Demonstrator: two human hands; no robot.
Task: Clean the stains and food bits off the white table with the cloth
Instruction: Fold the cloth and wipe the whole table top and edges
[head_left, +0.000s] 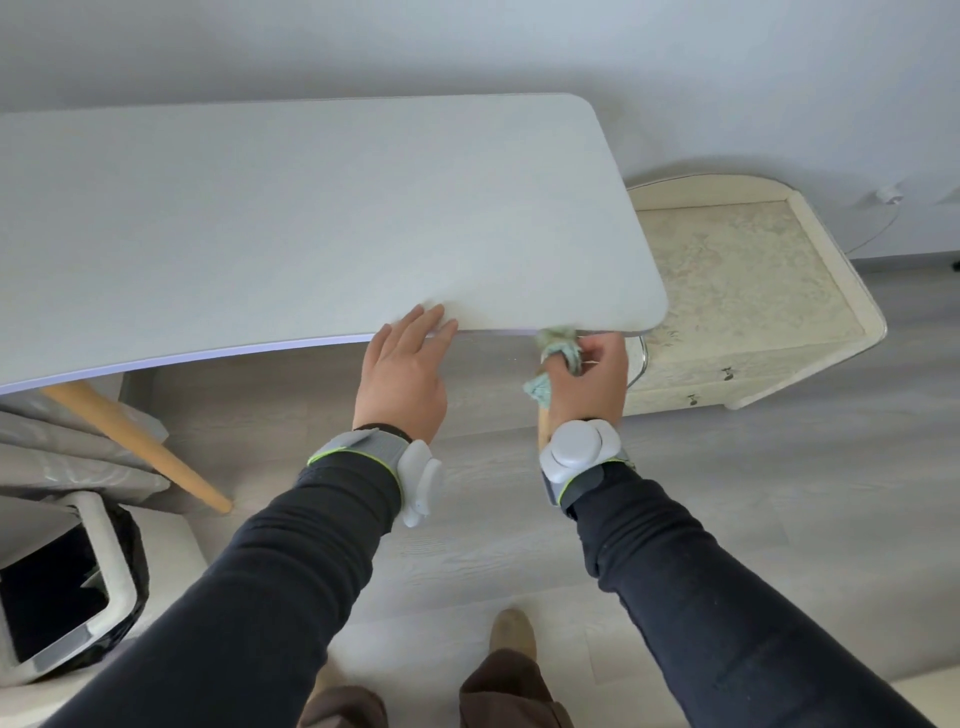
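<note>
From the head camera, the white table (311, 208) fills the upper left of the view, and its near right corner is rounded. The left hand (402, 379) lies flat at the table's near edge, towards the right end. Its fingers (423, 322) are straight and spread and rest on the tabletop, holding nothing.

Just to its right, the right hand (589, 379) is curled tightly round a bunched pale green cloth (558, 338). The top of the cloth is pressed against the near edge of the table, close to the near right corner. A loose end of it hangs below the hand.

Both arms wear dark sleeves (311, 545), and each wrist carries a grey strap with a white device (576, 449).

A slanted wooden leg (135, 441) shows under the table's left part. Beyond the right edge of the table a cream cabinet (753, 291) stands on the grey plank floor (779, 467). A bin with a dark liner (62, 587) sits at the lower left, and one tan shoe (511, 631) shows at the bottom centre.
</note>
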